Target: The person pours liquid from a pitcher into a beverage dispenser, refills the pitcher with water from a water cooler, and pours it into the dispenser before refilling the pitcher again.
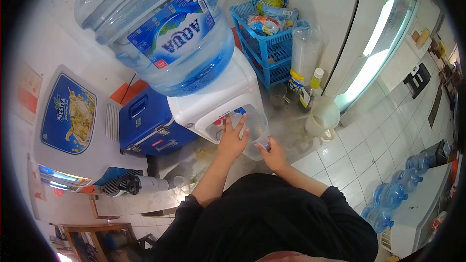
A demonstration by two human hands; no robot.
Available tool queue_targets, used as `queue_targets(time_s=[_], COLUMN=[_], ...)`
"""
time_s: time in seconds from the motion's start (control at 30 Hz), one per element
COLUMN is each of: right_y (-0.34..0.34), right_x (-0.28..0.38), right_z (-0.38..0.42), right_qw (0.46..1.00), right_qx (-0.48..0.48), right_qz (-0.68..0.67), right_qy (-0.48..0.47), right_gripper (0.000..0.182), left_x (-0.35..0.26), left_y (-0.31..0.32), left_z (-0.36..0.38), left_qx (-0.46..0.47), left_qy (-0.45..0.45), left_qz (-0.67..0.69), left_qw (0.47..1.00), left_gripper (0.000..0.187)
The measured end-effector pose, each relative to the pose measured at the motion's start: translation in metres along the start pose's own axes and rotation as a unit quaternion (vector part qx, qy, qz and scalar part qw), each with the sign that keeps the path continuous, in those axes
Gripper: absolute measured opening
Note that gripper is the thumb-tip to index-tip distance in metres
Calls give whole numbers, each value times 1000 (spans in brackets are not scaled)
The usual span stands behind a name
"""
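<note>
While the left hand (232,138) presses flat against the front of the water dispenser (216,104), fingers spread right by the taps, the right hand (274,155) is wrapped around the bottom of a clear plastic cup (255,133) and holds it up under the spout area. My guess is the trick here is keeping the cup mouth dead centre under the tap and the cup as level as you can, since it's tilted a bit right now and a thin cup like that would flex if squeezed hard. Supporting it from the base like that seems sensible.

Cup itself is see-through, slightly tapered, wider at the top. Can't tell if there's any water in it yet, it's too transparent to say. It sits right in the dispenser's recess, touching or nearly touching the left hand's fingertips.

Around it: big blue AQUA jug (160,24) upside down on top, a blue cooler box (148,121) just to the left, a blue plastic rack (264,43) behind, and a pale pitcher (323,116) on the tabletop (291,131) off to the right.
</note>
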State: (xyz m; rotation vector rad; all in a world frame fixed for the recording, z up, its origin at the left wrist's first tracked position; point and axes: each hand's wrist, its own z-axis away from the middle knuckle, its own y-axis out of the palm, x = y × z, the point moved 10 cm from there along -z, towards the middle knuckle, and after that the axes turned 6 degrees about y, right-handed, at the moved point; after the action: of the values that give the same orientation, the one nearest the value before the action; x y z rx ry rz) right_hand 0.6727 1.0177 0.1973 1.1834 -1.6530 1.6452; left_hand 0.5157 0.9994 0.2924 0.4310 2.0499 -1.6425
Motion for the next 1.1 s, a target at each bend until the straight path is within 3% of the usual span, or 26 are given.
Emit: queue_targets(time_s=[0.9, 1.1], right_y=[-1, 1], right_x=[-1, -7], right_z=[0, -1], right_qw=[1000, 998], right_qx=[2, 36], right_qz=[-18, -25], right_qy=[-5, 48], right_gripper=[32, 33], left_x=[2, 3], left_y=[1, 2], left_z=[-1, -2], left_qx=[-12, 5], left_qy=[-2, -21], left_qz=[-6, -16], left_qw=[1000, 1000], left_gripper=[51, 51])
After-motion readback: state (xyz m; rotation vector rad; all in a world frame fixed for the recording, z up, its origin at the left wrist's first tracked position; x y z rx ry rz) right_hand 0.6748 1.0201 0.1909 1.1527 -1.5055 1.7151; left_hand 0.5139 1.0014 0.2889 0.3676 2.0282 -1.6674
